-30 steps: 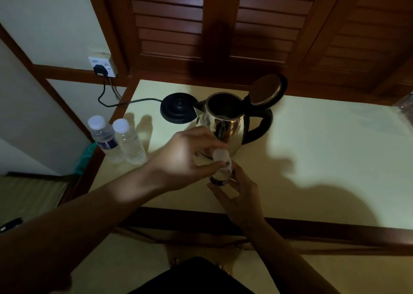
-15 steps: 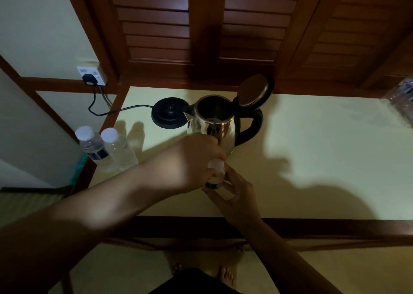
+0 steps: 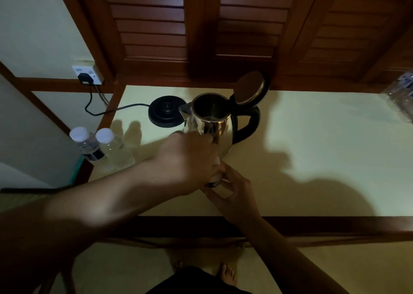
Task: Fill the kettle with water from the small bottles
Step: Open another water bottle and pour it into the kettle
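Standing on the worktop [image 3: 312, 159] just in front of the kettle [image 3: 210, 126], the small bottle [image 3: 215, 177] is nearly hidden; the left hand [image 3: 190, 161] closes its fingers over the cap while the right hand [image 3: 234, 190] grips the body. To unscrew well, hold the body firm but unsqueezed and upright; the kettle's lid [image 3: 250, 90] is already open, and two more capped bottles [image 3: 102, 148] wait at the left edge beside the base [image 3: 165, 112].

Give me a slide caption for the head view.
Both hands grip a small bottle before the open kettle.
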Tool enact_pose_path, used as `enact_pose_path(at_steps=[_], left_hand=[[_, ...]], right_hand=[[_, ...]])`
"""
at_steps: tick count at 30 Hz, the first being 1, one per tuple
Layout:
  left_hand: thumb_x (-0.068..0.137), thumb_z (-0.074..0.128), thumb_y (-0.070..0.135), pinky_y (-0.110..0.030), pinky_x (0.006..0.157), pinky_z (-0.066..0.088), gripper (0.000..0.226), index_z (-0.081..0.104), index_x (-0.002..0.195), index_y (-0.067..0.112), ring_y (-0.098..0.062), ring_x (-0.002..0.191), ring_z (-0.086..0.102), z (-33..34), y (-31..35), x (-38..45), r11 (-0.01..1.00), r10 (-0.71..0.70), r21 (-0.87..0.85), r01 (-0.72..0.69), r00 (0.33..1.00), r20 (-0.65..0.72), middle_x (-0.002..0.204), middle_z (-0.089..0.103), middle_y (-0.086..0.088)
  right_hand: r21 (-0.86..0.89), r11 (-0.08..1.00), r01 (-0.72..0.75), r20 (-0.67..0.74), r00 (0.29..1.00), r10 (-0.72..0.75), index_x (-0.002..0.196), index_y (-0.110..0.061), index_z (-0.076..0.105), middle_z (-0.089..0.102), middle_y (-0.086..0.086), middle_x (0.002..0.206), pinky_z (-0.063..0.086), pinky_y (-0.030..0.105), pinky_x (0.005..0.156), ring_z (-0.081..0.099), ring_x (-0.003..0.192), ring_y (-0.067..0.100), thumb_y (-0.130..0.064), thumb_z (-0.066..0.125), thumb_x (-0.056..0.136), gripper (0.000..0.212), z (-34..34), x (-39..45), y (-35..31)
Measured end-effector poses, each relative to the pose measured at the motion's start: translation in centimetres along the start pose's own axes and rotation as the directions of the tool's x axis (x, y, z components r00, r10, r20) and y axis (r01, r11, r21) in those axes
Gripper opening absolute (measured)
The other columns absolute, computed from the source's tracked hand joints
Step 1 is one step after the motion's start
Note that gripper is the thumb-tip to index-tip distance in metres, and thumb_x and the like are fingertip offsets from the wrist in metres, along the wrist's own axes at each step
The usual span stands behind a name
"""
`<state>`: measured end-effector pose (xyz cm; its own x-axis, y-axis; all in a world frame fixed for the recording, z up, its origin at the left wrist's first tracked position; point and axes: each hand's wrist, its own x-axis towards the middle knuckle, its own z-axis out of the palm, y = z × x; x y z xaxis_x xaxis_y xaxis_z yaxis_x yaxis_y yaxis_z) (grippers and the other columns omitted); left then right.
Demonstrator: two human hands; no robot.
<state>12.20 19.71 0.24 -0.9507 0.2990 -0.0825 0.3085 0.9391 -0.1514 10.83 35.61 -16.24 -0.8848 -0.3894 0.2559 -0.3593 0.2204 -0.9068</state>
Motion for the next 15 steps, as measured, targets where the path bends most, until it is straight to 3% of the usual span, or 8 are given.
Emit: enact_pose_path(at_steps=[2,6,8,11,15], left_hand=[[0.103,0.042,0.048,-0.034,0.079,0.052,0.036,0.063,0.117,0.023,-0.019,0.105,0.063,-0.7,-0.6,0.2,0.997,0.073,-0.020,-0.072,0.997,0.013,0.117,0.061,0.004],[0.092,0.048,0.043,-0.043,0.079,0.056,0.036,0.072,0.097,0.017,-0.022,0.094,0.065,-1.3,-2.3,0.8,0.964,0.212,-0.196,-0.180,0.965,0.156,0.100,0.063,-0.001],[0.095,0.047,0.038,-0.042,0.084,0.052,0.036,0.072,0.106,0.014,-0.020,0.099,0.062,-1.4,-2.9,1.2,0.941,0.317,-0.193,-0.279,0.926,0.206,0.103,0.061,0.000],[0.097,0.061,0.030,-0.028,0.087,0.045,0.025,0.071,0.117,0.020,-0.010,0.102,0.054,-1.4,-3.8,1.9,0.898,0.400,-0.256,-0.357,0.906,0.140,0.104,0.054,0.010],[0.095,0.066,0.030,-0.022,0.084,0.044,0.025,0.067,0.119,0.025,-0.007,0.103,0.055,-0.6,-3.7,2.2,0.883,0.354,-0.356,-0.306,0.932,0.076,0.111,0.055,0.013]], right_hand=[[0.004,1.000,0.015,0.007,1.000,-0.015,0.138,-0.026,0.064,0.075,-0.009,0.125,0.062,0.033,0.096,0.072,0.116,0.006,-0.023,0.088,0.088,0.055,-0.1,0.2,0.0],[-0.004,1.000,0.029,0.020,0.999,-0.029,0.137,-0.020,0.067,0.075,-0.009,0.125,0.063,0.035,0.094,0.073,0.115,0.006,-0.030,0.087,0.088,0.054,-0.2,0.5,0.2],[-0.009,1.000,0.016,0.022,1.000,-0.015,0.136,-0.018,0.068,0.076,-0.009,0.123,0.064,0.037,0.092,0.074,0.113,0.005,-0.033,0.088,0.087,0.055,-0.3,0.7,0.4],[0.025,0.999,-0.020,0.032,0.999,0.019,0.135,-0.014,0.069,0.077,-0.009,0.124,0.063,0.032,0.095,0.074,0.114,0.005,-0.025,0.090,0.086,0.054,-0.5,0.7,0.5],[0.070,0.995,-0.070,0.052,0.996,0.067,0.136,-0.017,0.068,0.076,-0.015,0.126,0.059,0.025,0.101,0.072,0.118,0.002,-0.018,0.089,0.087,0.054,-0.9,0.4,0.4]])
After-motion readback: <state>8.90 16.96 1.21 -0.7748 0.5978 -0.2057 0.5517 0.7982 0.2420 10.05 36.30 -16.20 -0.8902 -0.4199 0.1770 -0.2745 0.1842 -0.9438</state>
